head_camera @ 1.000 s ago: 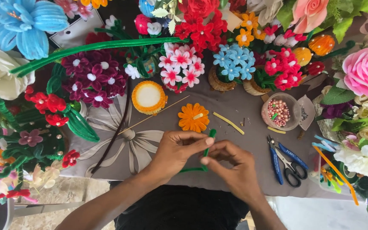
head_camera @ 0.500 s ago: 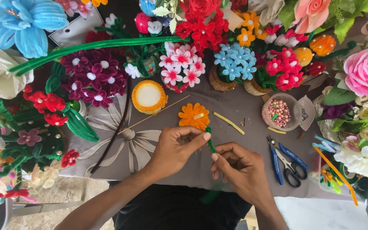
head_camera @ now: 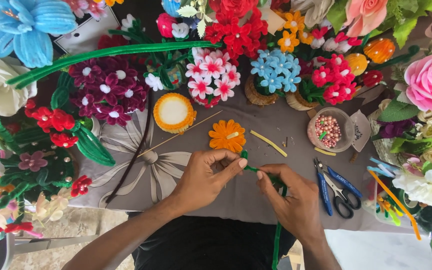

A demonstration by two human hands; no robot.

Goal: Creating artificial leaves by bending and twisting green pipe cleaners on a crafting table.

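Hands pinching green stem under orange flower

Your left hand (head_camera: 207,176) pinches the fuzzy green pipe-cleaner stem (head_camera: 276,235) with thumb and forefinger right below the orange pipe-cleaner flower with yellow centre (head_camera: 227,135). Your right hand (head_camera: 293,195) grips the same stem just beside it, fingertips closed on the green wire; the two hands are near each other, not touching as far as I can tell. The stem runs from the flower head, through both grips, then drops down past your right wrist toward the bottom edge. The flower sits over the grey cloth with a printed daisy pattern (head_camera: 141,175), just above your left fingers.

Around it: a thin wooden skewer (head_camera: 178,137) lies diagonally left of the flower, and a round orange-rimmed white disc of pipe cleaner (head_camera: 174,112) sits above that. A short yellow pipe-cleaner piece (head_camera: 268,143) lies right of the flower. A clear round cup of pink beads (head_camera: 328,130) stands farther right. Blue-handled pliers and black scissors (head_camera: 337,186) lie on the cloth right of your right hand. Finished pipe-cleaner bouquets ring the table, including a pink-and-white flower cluster (head_camera: 212,76) and a blue one in a small basket (head_camera: 273,72).
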